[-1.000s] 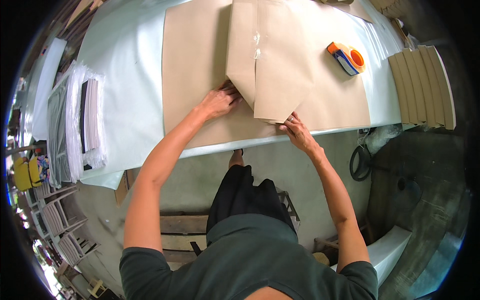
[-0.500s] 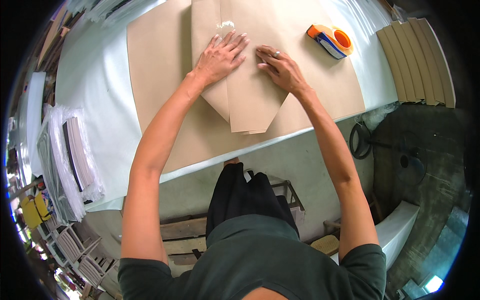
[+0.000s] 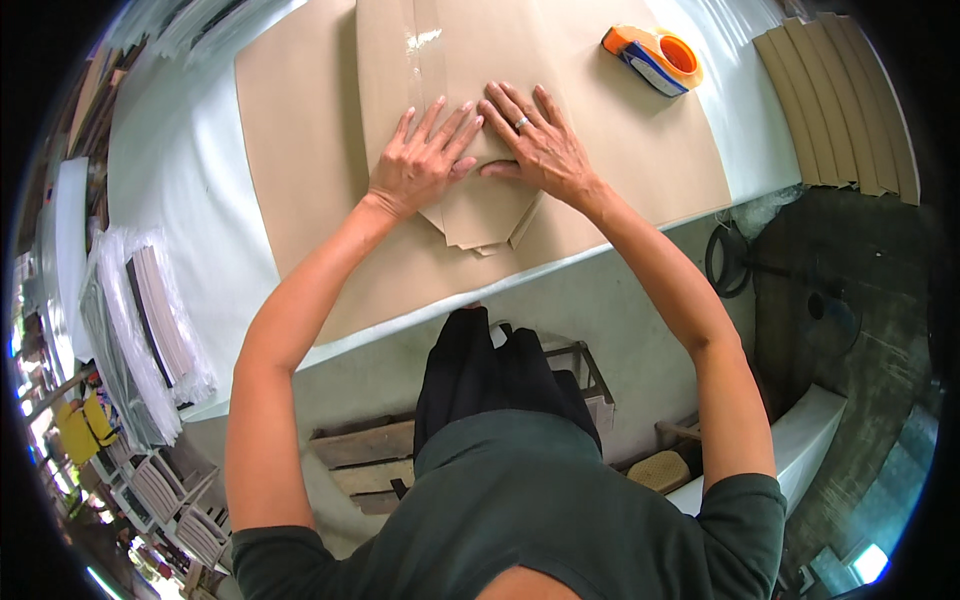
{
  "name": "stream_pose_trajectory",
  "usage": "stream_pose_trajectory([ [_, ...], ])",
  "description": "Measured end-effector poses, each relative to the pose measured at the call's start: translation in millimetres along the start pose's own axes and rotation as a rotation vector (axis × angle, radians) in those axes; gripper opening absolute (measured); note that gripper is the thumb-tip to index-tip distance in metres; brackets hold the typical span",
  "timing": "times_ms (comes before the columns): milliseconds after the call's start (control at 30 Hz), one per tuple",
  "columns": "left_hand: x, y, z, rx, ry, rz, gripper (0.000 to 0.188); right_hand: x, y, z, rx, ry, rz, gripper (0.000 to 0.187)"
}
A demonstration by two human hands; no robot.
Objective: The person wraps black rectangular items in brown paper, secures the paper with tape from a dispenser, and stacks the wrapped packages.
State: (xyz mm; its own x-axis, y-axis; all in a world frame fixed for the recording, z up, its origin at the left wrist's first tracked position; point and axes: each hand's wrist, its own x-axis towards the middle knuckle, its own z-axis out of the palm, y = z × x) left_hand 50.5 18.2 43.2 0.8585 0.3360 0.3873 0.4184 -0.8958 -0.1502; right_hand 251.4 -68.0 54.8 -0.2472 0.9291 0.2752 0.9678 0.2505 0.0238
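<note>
A wrapped parcel of brown kraft paper lies on a larger flat sheet of brown paper. A shiny strip of clear tape crosses its lengthwise seam. My left hand rests on the parcel's near end, fingers spread. Beside it, my right hand, with a ring, presses flat with fingers apart. The folded end flap points toward me below both hands. What the paper wraps is hidden. To the right, an orange and blue tape dispenser lies on the sheet.
The table has a pale cover. At its right end stands a row of brown cardboard pieces. Plastic-wrapped strips lie at the left edge. Below are a wooden slatted seat and, right, a fan.
Both hands have come nearer to me onto the parcel's near end. The right hand's bent fingers have spread flat. The end flap now looks shorter, bent down over the edge.
</note>
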Motion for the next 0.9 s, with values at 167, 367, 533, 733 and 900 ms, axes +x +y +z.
stream_pose_trajectory([
  [167, -17, -10, -11, -0.113, -0.123, 0.008, 0.080, -6, -5, -3, 0.064, -0.067, 0.033, 0.085],
  [367, -7, -7, -17, -0.087, -0.244, -0.060, 0.089, -9, -12, -4, 0.040, -0.011, 0.151, 0.093],
  [533, -21, -16, -17, -0.080, -0.206, -0.166, 0.091, -20, -16, -2, 0.071, 0.020, 0.253, 0.087],
  [733, -13, -3, -21, -0.029, -0.261, -0.183, 0.092, -24, -15, 1, 0.086, 0.043, 0.330, 0.080],
  [900, 12, 3, -17, -0.100, -0.213, -0.139, 0.093, -22, -12, -1, 0.073, 0.069, 0.331, 0.076],
])
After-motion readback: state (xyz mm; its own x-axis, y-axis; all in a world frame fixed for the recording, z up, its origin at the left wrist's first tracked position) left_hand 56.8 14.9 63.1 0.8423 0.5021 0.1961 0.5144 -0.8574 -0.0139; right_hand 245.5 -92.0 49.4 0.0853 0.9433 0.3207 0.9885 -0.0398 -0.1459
